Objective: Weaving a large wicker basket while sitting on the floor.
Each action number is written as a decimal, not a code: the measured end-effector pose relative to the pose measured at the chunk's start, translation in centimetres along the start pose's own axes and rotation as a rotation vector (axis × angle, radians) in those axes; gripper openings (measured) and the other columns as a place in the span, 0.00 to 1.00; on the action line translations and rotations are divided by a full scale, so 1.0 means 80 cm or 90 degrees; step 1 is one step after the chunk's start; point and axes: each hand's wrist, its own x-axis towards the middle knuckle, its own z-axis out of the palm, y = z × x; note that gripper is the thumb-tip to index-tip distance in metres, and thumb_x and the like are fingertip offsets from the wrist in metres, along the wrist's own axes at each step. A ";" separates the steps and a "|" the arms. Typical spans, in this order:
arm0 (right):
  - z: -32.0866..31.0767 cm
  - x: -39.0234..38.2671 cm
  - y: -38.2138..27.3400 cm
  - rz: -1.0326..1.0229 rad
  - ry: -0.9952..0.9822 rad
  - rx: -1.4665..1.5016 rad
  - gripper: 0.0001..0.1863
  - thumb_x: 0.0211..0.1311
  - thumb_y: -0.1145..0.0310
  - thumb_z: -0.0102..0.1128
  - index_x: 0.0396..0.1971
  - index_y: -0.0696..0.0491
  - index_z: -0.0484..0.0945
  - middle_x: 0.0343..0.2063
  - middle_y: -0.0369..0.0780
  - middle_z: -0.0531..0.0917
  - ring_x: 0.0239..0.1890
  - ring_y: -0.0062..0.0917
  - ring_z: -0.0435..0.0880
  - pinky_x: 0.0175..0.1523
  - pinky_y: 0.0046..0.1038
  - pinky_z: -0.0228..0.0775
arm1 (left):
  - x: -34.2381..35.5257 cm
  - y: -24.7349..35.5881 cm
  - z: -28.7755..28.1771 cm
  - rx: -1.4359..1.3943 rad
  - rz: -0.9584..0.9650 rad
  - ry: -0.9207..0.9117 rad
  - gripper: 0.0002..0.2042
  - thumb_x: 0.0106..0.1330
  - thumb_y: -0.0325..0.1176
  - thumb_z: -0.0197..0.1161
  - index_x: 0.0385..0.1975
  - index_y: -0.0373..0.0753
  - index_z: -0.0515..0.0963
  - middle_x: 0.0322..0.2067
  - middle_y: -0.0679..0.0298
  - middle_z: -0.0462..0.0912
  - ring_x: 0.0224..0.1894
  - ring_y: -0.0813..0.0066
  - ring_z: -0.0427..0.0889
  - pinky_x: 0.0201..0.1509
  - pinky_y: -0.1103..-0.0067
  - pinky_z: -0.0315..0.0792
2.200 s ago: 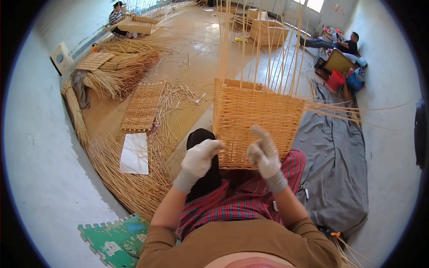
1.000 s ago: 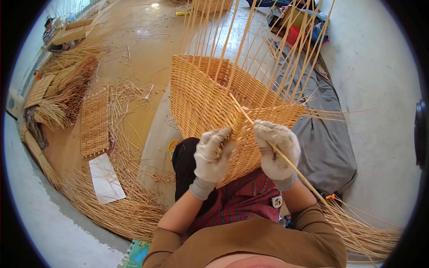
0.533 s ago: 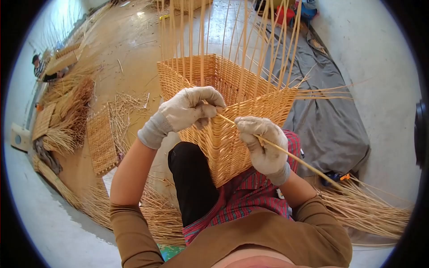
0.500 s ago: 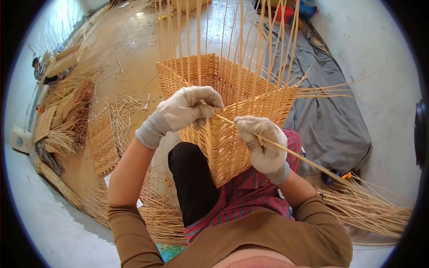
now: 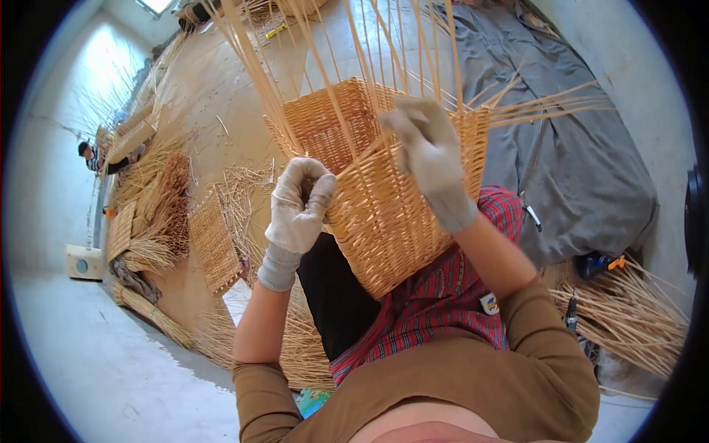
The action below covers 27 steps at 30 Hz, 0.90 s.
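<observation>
An unfinished wicker basket stands tilted against my lap, with tall upright stakes rising from its rim. My left hand, in a pale glove, has its fingers curled in a pinch at the near left corner of the rim. My gloved right hand is over the rim of the wall nearest me, its fingers smeared by motion. Whether a strand is between those fingers cannot be made out. Inside, the far walls of the basket show, while its bottom is hidden.
Bundles of wicker rods lie at right beside a grey cloth. To the left are a woven panel, loose straw and a stool-like white box. A person sits far left. Several rods stick out from the basket's right corner.
The basket has turned, bringing one wall broadly toward me. My right hand has gone up to the rim, and the long rod it held no longer shows across my lap. My left hand has moved lower.
</observation>
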 end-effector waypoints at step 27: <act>-0.139 0.156 0.003 -0.471 0.003 -0.315 0.13 0.68 0.67 0.58 0.50 0.53 0.79 0.32 0.39 0.86 0.25 0.31 0.81 0.36 0.31 0.80 | 0.023 0.031 0.128 0.750 0.172 0.107 0.29 0.60 0.27 0.66 0.65 0.45 0.74 0.42 0.57 0.76 0.35 0.59 0.82 0.38 0.68 0.78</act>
